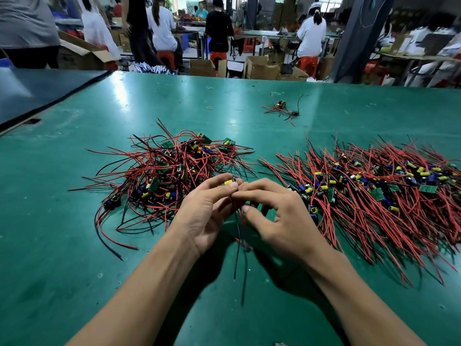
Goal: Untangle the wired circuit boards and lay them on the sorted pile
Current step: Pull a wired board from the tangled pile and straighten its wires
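A: Left hand [207, 211], right hand [277, 216], grip?
B: Both pinch one wired board [230, 182], fingers curled, leads [236, 245] hanging between tangled heap [169, 168] and sorted pile [374, 191].
A: Step?
B: Probably straightening leads; next, lay it rightward, wires aligned.

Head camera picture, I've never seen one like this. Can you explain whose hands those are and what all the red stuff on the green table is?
There is no machine here. A person wears a camera on the head, so you look down at their own two bare hands over a green table. The left hand pinches a small circuit board with a yellow part on it; the right hand pinches its wires, which hang down red and black. Left of the hands lies a tangled heap of such boards; on the right is a tidier pile with the wires lying roughly one way. A few loose boards lie farther back.
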A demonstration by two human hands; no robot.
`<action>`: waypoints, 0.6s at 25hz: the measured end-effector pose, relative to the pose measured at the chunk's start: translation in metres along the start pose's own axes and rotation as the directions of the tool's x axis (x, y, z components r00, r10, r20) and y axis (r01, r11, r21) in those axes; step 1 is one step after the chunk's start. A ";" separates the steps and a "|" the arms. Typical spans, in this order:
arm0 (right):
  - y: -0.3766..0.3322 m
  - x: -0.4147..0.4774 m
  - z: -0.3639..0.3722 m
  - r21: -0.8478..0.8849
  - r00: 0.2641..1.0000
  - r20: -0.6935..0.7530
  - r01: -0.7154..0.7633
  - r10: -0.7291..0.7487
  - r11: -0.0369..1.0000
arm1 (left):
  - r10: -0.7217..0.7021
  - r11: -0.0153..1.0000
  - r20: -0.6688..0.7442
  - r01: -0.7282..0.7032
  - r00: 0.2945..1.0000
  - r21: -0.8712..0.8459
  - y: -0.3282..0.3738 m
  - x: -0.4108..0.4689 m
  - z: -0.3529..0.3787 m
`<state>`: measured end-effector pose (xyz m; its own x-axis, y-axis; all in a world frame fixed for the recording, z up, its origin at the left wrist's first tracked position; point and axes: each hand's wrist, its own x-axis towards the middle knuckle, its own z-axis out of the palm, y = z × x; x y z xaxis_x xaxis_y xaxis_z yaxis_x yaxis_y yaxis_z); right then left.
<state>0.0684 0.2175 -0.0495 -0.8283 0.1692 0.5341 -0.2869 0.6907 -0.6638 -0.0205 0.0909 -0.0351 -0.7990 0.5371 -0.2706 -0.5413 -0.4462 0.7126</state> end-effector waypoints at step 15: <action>-0.009 0.002 0.019 0.151 0.884 0.114 -0.467 0.454 0.871 | 0.316 0.946 -0.120 -0.322 0.941 -0.034 0.005 0.006 -0.006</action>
<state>0.0598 0.1983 -0.0524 -0.9172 0.3827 0.1111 0.0641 0.4167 -0.9068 -0.0297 0.0874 -0.0370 -0.9545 0.2784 -0.1070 -0.2637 -0.6198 0.7391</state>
